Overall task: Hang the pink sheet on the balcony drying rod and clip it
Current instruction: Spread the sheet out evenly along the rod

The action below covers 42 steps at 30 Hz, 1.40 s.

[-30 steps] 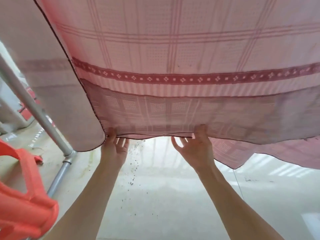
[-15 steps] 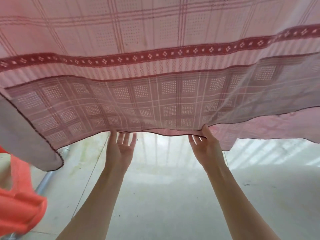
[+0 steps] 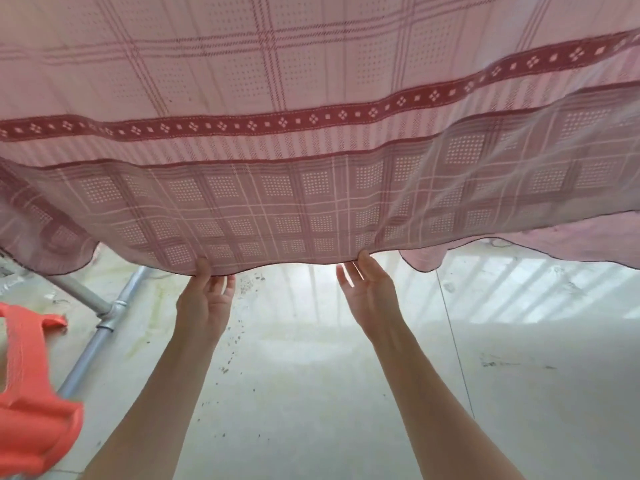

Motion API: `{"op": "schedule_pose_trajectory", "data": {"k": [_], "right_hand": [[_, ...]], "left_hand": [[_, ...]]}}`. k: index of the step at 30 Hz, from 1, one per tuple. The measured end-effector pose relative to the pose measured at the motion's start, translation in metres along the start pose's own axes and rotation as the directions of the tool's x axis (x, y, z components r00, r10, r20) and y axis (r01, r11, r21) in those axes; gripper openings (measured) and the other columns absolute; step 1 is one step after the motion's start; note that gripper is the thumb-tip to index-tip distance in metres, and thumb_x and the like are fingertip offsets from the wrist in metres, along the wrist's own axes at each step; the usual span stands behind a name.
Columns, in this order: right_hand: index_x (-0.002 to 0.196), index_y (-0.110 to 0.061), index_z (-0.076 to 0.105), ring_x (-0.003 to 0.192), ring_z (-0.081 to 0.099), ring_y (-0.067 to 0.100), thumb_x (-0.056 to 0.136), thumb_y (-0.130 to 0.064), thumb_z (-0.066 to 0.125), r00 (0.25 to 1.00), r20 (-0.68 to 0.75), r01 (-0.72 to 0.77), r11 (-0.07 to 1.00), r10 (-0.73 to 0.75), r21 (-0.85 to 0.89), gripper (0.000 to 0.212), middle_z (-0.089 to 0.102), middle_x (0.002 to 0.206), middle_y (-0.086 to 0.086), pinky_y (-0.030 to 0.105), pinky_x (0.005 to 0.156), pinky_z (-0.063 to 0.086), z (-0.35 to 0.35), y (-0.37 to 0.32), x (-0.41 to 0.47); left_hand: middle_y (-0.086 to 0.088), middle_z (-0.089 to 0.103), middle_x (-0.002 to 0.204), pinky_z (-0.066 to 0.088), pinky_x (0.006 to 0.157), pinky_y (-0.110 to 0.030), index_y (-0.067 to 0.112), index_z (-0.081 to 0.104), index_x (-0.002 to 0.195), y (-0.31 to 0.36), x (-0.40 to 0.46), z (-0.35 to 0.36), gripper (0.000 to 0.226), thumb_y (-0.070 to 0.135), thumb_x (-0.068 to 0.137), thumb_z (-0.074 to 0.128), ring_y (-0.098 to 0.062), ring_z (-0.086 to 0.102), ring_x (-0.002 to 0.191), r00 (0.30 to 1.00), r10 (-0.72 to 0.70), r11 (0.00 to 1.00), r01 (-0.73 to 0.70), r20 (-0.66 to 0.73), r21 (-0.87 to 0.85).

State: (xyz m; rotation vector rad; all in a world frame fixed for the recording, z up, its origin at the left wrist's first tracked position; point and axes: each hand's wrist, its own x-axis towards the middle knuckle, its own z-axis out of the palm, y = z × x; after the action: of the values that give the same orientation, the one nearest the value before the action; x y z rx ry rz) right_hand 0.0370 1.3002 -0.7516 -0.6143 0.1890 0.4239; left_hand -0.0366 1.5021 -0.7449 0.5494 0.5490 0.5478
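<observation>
The pink sheet (image 3: 311,98) with dark red plaid lines and a diamond-patterned band hangs in front of me and fills the upper half of the view. Its top and the rod it hangs over are out of sight. The doubled lower layer ends in a wavy hem just above my hands. My left hand (image 3: 204,303) reaches up with straight fingers, its thumb touching the hem. My right hand (image 3: 370,296) does the same a little to the right, thumb tip at the hem, fingers spread below it. No clip is visible.
A grey metal pipe frame (image 3: 90,351) with a joint runs along the floor at lower left. An orange plastic object (image 3: 31,420) sits at the left edge. Below the sheet lies pale, speckled floor (image 3: 329,393).
The sheet's left side edge has swung out of view and the hem now spans the whole width. My hands have spread slightly further apart along the hem.
</observation>
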Motion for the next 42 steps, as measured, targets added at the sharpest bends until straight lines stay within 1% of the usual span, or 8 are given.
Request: {"op": "schedule_pose_trajectory", "data": {"k": [5, 8, 13, 17, 21, 28, 36, 42], "right_hand": [[0.088, -0.015, 0.06, 0.095, 0.058, 0.009, 0.09, -0.018, 0.054, 1.0, 0.02, -0.003, 0.999, 0.002, 0.042, 0.007, 0.066, 0.085, -0.006, 0.034, 0.091, 0.042, 0.007, 0.007, 0.009], [0.096, -0.03, 0.047, 0.103, 0.05, 0.004, 0.073, -0.052, 0.063, 0.966, 0.145, -0.251, 0.916, 0.215, 0.312, 0.036, 0.05, 0.104, -0.011, 0.032, 0.099, 0.042, 0.007, -0.003, 0.022], [0.112, -0.027, 0.057, 0.123, 0.048, 0.018, 0.078, -0.04, 0.062, 0.993, 0.028, 0.101, 0.955, -0.113, 0.279, 0.037, 0.055, 0.124, -0.001, 0.047, 0.106, 0.035, -0.002, -0.057, 0.003], [0.109, -0.025, 0.059, 0.118, 0.051, 0.016, 0.079, -0.039, 0.061, 0.985, -0.003, 0.171, 0.967, -0.174, 0.187, 0.033, 0.058, 0.119, -0.002, 0.043, 0.099, 0.041, -0.013, -0.082, -0.009], [0.095, -0.021, 0.053, 0.095, 0.058, 0.013, 0.068, -0.05, 0.064, 0.986, -0.013, 0.163, 0.985, -0.164, -0.049, 0.041, 0.056, 0.101, -0.001, 0.032, 0.092, 0.05, -0.024, -0.079, -0.018], [0.108, -0.018, 0.059, 0.102, 0.06, 0.009, 0.093, -0.018, 0.047, 0.99, 0.01, 0.138, 0.983, -0.14, 0.119, 0.019, 0.065, 0.103, -0.005, 0.03, 0.084, 0.045, -0.036, -0.076, -0.026], [0.098, -0.027, 0.059, 0.111, 0.055, 0.02, 0.068, -0.036, 0.072, 0.964, -0.015, 0.267, 0.964, -0.266, 0.017, 0.034, 0.065, 0.094, -0.005, 0.048, 0.101, 0.041, -0.05, -0.131, -0.032], [0.127, -0.023, 0.046, 0.121, 0.048, 0.016, 0.06, -0.053, 0.078, 0.9, -0.141, 0.384, 0.904, -0.412, -0.188, 0.08, 0.043, 0.139, 0.003, 0.037, 0.09, 0.047, -0.062, -0.196, -0.035]], "left_hand": [[0.008, 0.074, 0.08, 0.045, 0.087, -0.035, 0.014, 0.057, 0.1, 0.009, 0.004, -0.001, 0.01, 0.015, 0.091, 0.052, -0.008, 0.061, 0.094, 1.0, 0.005, 1.0, -0.005, -0.016, -0.013], [0.007, 0.074, 0.08, 0.045, 0.09, -0.034, 0.014, 0.057, 0.099, 0.009, 0.006, 0.0, 0.01, 0.015, 0.089, 0.054, -0.008, 0.062, 0.093, 1.0, -0.003, 1.0, 0.003, -0.007, -0.016], [0.008, 0.071, 0.097, 0.046, 0.09, -0.028, 0.015, 0.063, 0.104, 0.012, 0.005, -0.005, 0.021, 0.019, 0.085, 0.055, -0.005, 0.059, 0.104, 0.993, -0.017, 1.0, 0.02, 0.118, -0.024], [0.01, 0.063, 0.107, 0.04, 0.057, -0.004, 0.02, 0.059, 0.107, 0.006, -0.001, 0.006, 0.046, 0.021, 0.066, 0.078, 0.002, 0.059, 0.075, 0.977, -0.126, 0.97, 0.158, 0.172, -0.183], [0.005, 0.056, 0.126, 0.043, 0.1, -0.043, 0.02, 0.057, 0.118, -0.024, -0.023, 0.043, 0.051, 0.036, 0.072, 0.07, -0.015, 0.055, 0.118, 0.98, -0.109, 0.976, 0.137, 0.164, -0.168], [0.01, 0.056, 0.13, 0.034, 0.103, -0.05, 0.025, 0.05, 0.128, -0.11, -0.069, 0.089, 0.039, 0.038, 0.093, 0.041, -0.012, 0.048, 0.126, 0.827, -0.345, 0.938, 0.296, 0.443, 0.178], [0.011, 0.071, 0.083, 0.047, 0.079, -0.03, 0.02, 0.06, 0.096, -0.118, -0.058, 0.1, 0.014, 0.009, 0.089, 0.055, -0.007, 0.061, 0.091, 0.956, -0.23, 0.965, 0.199, 0.181, 0.171], [0.013, 0.073, 0.075, 0.049, 0.071, -0.027, 0.02, 0.06, 0.095, -0.112, -0.041, 0.108, 0.012, 0.011, 0.087, 0.058, -0.005, 0.063, 0.088, 0.971, -0.2, 0.964, 0.17, 0.134, 0.206]]}}
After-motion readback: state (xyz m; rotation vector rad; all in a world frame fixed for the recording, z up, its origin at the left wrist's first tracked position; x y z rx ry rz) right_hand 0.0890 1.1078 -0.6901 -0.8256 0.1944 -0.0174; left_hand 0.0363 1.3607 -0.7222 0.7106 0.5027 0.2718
